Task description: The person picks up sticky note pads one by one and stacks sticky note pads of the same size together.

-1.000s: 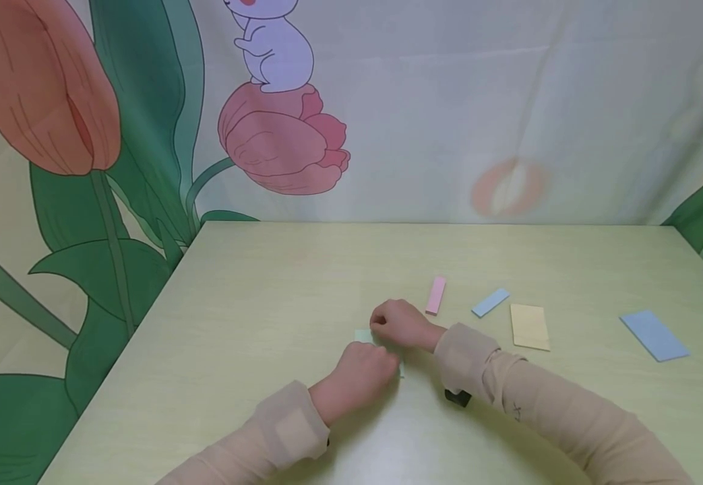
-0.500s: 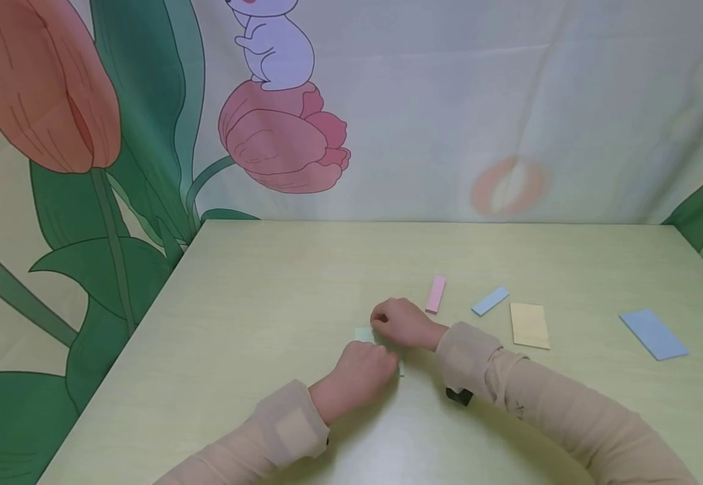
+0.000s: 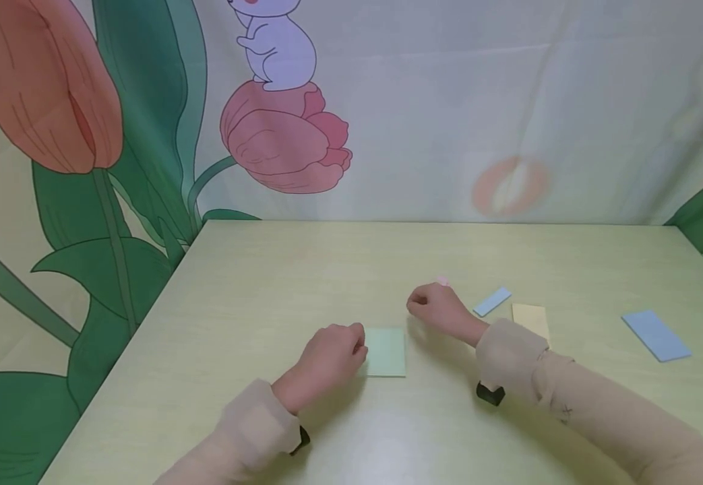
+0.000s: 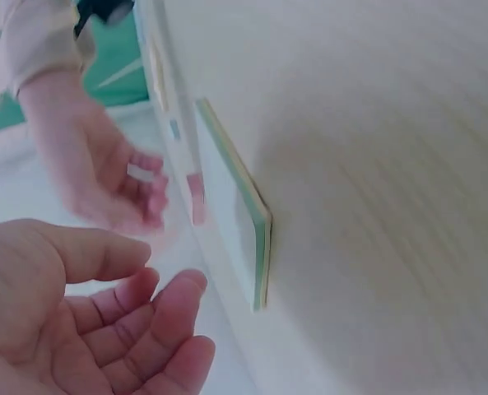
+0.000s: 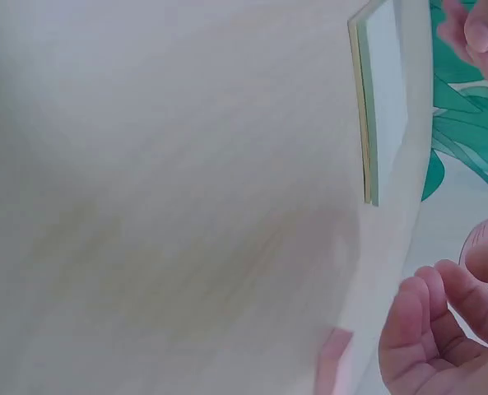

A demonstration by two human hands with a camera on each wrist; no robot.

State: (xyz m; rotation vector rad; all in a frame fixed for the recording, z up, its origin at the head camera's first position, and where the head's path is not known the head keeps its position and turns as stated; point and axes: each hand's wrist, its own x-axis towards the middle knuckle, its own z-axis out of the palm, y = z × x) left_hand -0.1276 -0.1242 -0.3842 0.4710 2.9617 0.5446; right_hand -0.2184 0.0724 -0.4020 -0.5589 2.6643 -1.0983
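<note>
A pale green square pad, which looks like sticky notes, lies flat on the table. The left wrist view shows its green edge over a thin yellowish layer. My left hand hovers by the pad's left side, its fingers loosely bent and apart from it, holding nothing. Up and right of the pad is my right hand, also loosely curled with nothing in it. Behind that hand a pink strip block is mostly hidden in the head view; part of the pink block shows in the right wrist view.
Right of my right hand lies a narrow blue strip. A yellow pad is partly covered by my right sleeve. Farther right is a blue rectangular pad. A printed curtain hangs behind the table.
Both hands have come off the green pad, the left moving left and the right moving right and slightly up. The pad is now uncovered; my right hand now hides most of the pink block.
</note>
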